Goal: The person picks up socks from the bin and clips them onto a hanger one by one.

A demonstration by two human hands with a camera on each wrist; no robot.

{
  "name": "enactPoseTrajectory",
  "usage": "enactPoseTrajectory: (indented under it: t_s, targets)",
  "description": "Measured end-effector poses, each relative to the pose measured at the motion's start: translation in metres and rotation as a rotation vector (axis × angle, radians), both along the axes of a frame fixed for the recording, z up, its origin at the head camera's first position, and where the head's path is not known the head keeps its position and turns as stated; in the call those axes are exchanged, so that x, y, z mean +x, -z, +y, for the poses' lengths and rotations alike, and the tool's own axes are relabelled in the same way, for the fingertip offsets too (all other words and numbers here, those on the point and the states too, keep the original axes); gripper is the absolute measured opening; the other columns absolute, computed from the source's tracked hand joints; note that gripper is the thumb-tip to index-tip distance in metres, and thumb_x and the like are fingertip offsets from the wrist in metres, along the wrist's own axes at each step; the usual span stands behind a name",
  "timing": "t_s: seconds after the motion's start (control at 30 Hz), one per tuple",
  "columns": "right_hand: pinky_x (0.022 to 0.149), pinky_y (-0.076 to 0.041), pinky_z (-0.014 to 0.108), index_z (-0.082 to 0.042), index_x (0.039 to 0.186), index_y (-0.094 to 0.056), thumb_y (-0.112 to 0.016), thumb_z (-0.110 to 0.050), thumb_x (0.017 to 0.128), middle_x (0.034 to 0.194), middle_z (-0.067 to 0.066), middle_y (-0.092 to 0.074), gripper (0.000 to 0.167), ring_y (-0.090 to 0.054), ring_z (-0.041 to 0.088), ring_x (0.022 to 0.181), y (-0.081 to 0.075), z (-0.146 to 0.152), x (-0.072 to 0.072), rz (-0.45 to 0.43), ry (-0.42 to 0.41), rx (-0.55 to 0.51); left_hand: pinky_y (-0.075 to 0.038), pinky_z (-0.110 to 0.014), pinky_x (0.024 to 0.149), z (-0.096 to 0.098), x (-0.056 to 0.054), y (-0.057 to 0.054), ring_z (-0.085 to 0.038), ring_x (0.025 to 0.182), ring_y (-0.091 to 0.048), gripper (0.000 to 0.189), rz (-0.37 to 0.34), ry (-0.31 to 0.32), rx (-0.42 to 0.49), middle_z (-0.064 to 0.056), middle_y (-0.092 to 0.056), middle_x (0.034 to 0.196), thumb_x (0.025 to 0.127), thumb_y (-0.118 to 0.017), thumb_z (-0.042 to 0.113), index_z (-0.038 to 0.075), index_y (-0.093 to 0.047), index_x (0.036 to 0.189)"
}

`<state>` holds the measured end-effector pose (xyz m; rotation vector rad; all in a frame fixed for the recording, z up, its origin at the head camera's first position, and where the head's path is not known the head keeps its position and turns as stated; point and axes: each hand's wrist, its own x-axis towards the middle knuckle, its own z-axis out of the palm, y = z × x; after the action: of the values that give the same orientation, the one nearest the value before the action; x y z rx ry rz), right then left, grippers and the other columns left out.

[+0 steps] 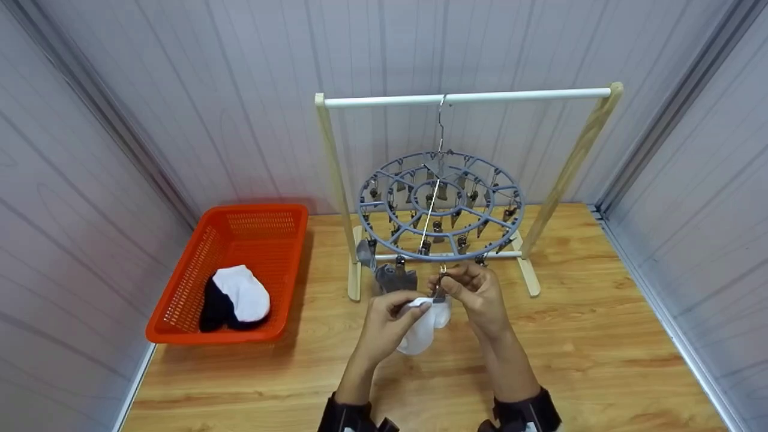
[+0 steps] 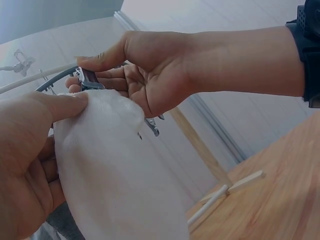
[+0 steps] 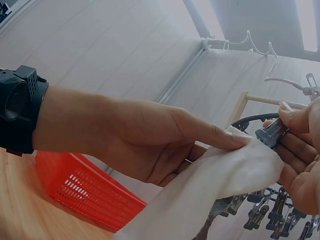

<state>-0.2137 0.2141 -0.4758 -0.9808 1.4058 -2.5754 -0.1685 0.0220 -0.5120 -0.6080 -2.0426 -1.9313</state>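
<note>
My left hand [image 1: 384,321] pinches the top edge of a white sock [image 1: 420,335] between thumb and fingers; the sock hangs down below. With thumb and fingertips my right hand [image 1: 483,300] grips a metal clip [image 3: 271,132] on the front edge of a round grey hanger [image 1: 441,258]. In the head view the clip's mouth overlaps the sock's top edge. From the left wrist camera, the sock [image 2: 112,160] spreads wide beneath the clip [image 2: 89,79]. Grey socks [image 1: 396,279] hang from clips just left of my hands.
The hanger's hook [image 1: 441,120] sits on the white bar [image 1: 384,101] of a wooden-legged stand [image 1: 573,171]. Several other clips dangle from the rings. To the left, a red basket [image 1: 294,264] holds a white sock [image 1: 243,294] and a black one [image 1: 214,309]. Panel walls surround the wooden surface.
</note>
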Motion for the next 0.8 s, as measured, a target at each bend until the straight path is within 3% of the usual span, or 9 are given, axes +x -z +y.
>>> enactPoseTrajectory:
  t_s: [0.37,0.8]
  targets:
    - [0.083,-0.062,0.035,-0.003,0.098,-0.074,-0.072,0.007,0.095,0.096,0.014,-0.080,0.011,-0.079,0.025,0.089,-0.0054,-0.0060,0.0058,-0.124,0.191,0.128,-0.061,-0.035,0.086,0.0037,-0.0011,-0.0015,-0.017,0.096,-0.075,0.011,0.084,-0.137,-0.097,0.000,-0.080,0.102,0.100,-0.077,0.017,0.010,-0.082,0.106]
    - [0.081,-0.062,0.032,0.006,0.099,-0.071,-0.071,0.012,0.093,0.097,0.030,-0.075,0.008,-0.079,0.023,0.089,-0.0024,-0.0087,0.0063,-0.063,0.193,0.132,-0.060,-0.031,0.084,0.0040,0.0018,-0.0038,-0.017,0.095,-0.074,0.011,0.027,-0.177,-0.022,-0.002,-0.080,0.103,0.098,-0.077,0.012,0.006,-0.082,0.106]
